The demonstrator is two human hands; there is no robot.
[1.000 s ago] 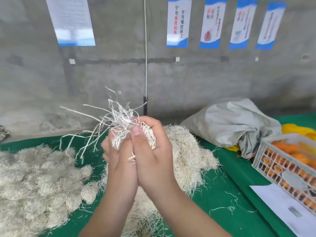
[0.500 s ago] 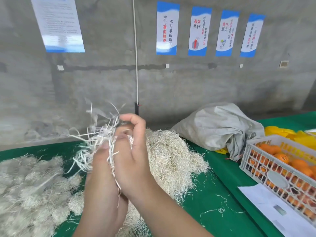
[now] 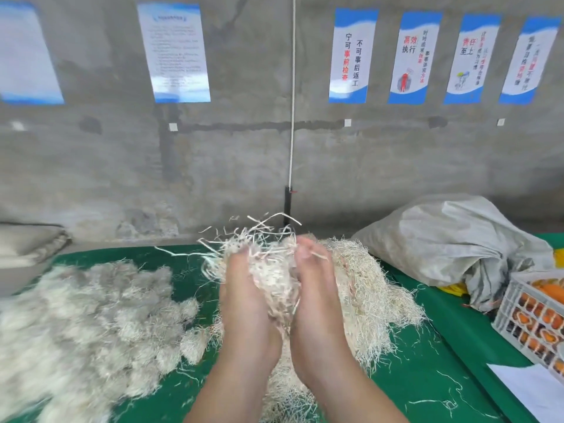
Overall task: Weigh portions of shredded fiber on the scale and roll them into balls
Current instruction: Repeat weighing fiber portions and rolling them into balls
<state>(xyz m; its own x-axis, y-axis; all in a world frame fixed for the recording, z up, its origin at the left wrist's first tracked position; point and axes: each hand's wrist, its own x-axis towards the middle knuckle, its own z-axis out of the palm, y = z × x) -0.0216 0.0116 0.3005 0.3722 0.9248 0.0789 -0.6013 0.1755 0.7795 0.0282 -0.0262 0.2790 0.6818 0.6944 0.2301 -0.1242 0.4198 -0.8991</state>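
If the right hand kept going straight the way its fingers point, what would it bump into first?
The right hand points up and away, toward the wall. Apart from the bundle of fiber it already holds, the first thing in that line looks like the big loose fiber pile right behind it, then the concrete wall. Depth is hard to judge.

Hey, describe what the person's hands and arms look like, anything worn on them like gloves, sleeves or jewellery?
Both are bare. The left hand and right hand wear no gloves, and no ring, watch or bracelet shows on either. The forearms are uncovered right down to the bottom edge of the picture, so no sleeve is in view. The fingertips are mostly buried in fiber, so the nails cannot be judged.
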